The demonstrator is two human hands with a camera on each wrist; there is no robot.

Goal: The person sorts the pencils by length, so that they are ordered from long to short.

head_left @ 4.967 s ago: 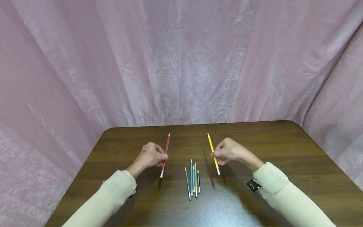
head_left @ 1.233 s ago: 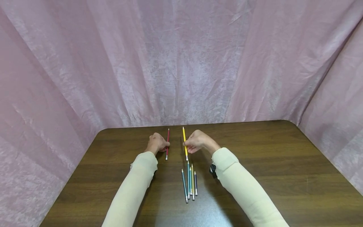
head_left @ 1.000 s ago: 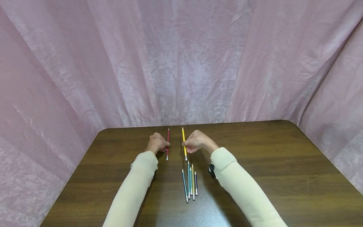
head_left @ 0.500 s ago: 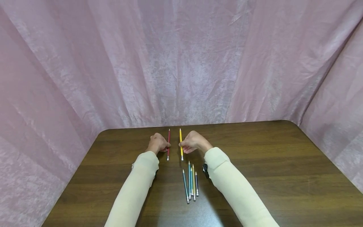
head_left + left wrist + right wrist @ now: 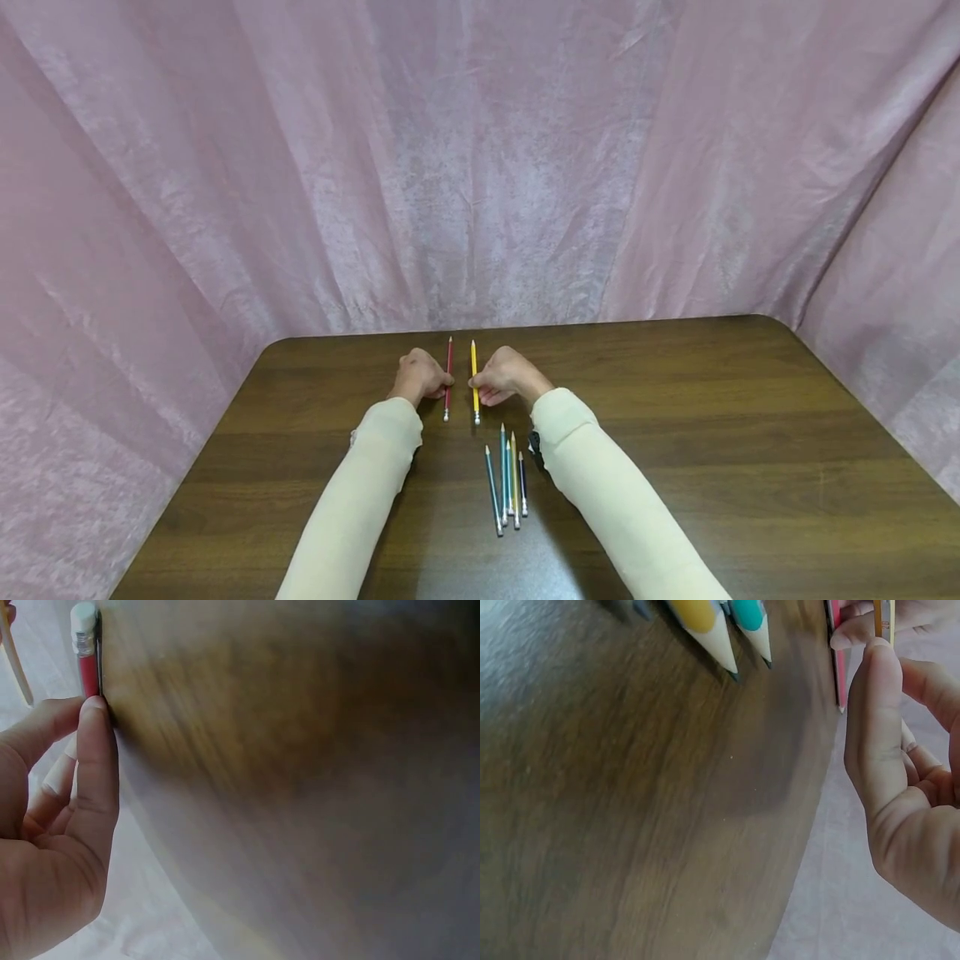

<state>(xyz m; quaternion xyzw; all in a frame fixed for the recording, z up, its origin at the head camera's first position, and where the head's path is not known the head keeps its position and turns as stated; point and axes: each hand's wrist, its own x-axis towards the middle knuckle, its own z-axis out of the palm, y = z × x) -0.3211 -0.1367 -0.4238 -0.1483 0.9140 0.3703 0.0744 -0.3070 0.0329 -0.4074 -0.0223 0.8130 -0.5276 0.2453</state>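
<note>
My left hand (image 5: 422, 375) pinches a red pencil (image 5: 448, 358) between thumb and forefinger, its tip pointing to the far table edge. In the left wrist view its white eraser (image 5: 84, 619) sticks out past the fingertips. Just to the right, my right hand (image 5: 507, 377) pinches a yellow pencil (image 5: 474, 358) in the same way. Both pencils stand almost parallel with a narrow gap between them, erasers toward me. The red one lies at or very near the tabletop; whether the yellow one touches it I cannot tell.
Several more pencils lie loosely side by side nearer me: a teal pencil (image 5: 493, 492) slightly apart, a gold pencil (image 5: 515, 479) and a dark blue pencil (image 5: 522, 483). The brown wooden table (image 5: 720, 433) ends at a pink curtain (image 5: 480, 167).
Over five seconds both hands carried their pencils toward the far edge and closer together. In the last second the right hand moved left with the yellow pencil; the left hand stayed nearly still.
</note>
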